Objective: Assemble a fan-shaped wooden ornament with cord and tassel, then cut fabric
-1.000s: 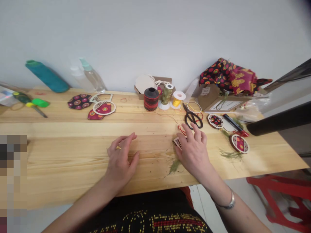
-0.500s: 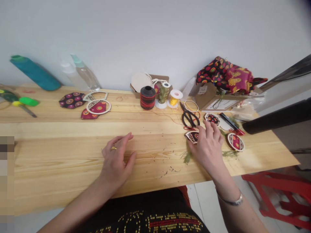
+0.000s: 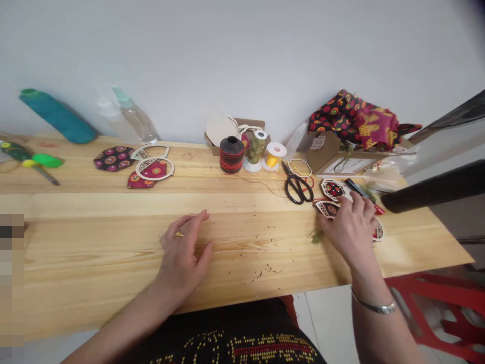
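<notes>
My left hand rests on the wooden table, thumb apart from the fingers, with nothing in it. At the right, my right hand has its thumb and fingers around a fan-shaped ornament with a pale cut-out frame and dark patterned cloth; the hand covers part of it. Just beyond lies an octagonal ornament. A rounded ornament with red cloth is partly hidden behind the fingers. Black-handled scissors lie left of this group, and a black marker behind it. A green sprig shows beside the thumb.
Thread spools in black-red, olive and yellow stand near the wall. A cardboard box holds patterned cloth. More cloth pieces and bottles lie left. A black pole crosses the right end.
My right hand has moved right with the fan-shaped ornament, away from the scissors and toward the other ornaments. The green sprig has shifted right too. My left hand has stayed in place.
</notes>
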Motion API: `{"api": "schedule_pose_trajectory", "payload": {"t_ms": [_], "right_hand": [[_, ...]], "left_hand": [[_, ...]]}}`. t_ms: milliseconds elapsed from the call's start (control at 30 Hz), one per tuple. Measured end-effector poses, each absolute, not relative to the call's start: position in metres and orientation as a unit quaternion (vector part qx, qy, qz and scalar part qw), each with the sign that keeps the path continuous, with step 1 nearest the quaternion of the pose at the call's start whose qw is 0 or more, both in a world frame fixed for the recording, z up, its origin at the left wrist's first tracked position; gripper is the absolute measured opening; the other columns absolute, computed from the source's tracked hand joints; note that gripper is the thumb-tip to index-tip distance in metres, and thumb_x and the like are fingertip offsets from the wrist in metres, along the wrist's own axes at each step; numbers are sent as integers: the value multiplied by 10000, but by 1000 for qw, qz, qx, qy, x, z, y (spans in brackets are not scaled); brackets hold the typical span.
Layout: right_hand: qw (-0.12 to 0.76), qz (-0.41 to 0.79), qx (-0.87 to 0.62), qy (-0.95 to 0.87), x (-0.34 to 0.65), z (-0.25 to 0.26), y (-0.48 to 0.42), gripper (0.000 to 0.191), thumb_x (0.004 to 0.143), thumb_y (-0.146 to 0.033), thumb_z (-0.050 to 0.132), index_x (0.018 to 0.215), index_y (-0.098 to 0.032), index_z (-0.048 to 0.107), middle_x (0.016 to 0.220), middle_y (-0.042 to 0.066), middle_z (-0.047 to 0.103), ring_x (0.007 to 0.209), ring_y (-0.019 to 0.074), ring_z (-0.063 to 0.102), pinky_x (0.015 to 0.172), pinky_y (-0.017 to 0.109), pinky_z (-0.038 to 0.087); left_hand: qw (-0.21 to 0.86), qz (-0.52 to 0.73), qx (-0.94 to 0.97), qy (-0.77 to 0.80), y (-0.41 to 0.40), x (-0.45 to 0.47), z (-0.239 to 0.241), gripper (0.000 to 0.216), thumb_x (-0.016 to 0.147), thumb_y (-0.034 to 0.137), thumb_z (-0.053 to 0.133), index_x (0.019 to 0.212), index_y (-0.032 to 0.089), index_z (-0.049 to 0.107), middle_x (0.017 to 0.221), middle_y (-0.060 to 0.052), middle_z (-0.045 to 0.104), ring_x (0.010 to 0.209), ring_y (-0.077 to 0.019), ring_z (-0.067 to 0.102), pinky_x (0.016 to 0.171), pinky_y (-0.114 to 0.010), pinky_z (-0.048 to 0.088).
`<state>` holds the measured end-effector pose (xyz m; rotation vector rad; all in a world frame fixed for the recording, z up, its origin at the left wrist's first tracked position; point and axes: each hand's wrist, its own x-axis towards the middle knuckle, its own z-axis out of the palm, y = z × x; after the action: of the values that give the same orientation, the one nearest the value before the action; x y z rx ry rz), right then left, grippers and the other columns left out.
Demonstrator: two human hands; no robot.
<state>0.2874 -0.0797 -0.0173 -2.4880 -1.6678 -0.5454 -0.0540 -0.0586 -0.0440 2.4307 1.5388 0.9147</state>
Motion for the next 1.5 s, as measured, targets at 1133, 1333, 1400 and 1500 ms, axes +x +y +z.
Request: {"api": "schedule_pose_trajectory", "payload": {"t_ms": [1133,1333,1400,1500], "right_hand": [[263,1,-534,-803,176,-28,-94,343,934,-228,469,595,-185,508,607,25,531,568,150,505,564,287,387],[269,9,-532,-803,175,-27,-95,338,933,-211,467,599,-182,516,613,28,536,574,153,502,575,296,398],[268,12,-535,-802,175,-28,-96,342,932,-205,467,594,-183,512,611,27,532,573,153,499,576,298,398],[267,13,-533,-803,175,-30,-96,330,930,-202,469,604,-184,517,615,30,536,584,159,505,583,302,399]], "left_hand": [[-22,179,629,756,62,-109,-26,676,840,479,498,1365,63,405,1353,-308,484,1268,-483,366,886,-690,349],[-15,272,590,760,64,-122,-17,661,833,506,502,1355,104,441,1375,-256,475,1254,-445,409,943,-618,370],[-26,304,561,770,65,-130,-13,664,828,509,507,1346,97,456,1385,-255,463,1268,-443,396,965,-603,365],[-27,292,539,789,65,-135,-12,689,806,493,542,1360,94,445,1409,-264,432,1279,-467,361,948,-645,353]]}}
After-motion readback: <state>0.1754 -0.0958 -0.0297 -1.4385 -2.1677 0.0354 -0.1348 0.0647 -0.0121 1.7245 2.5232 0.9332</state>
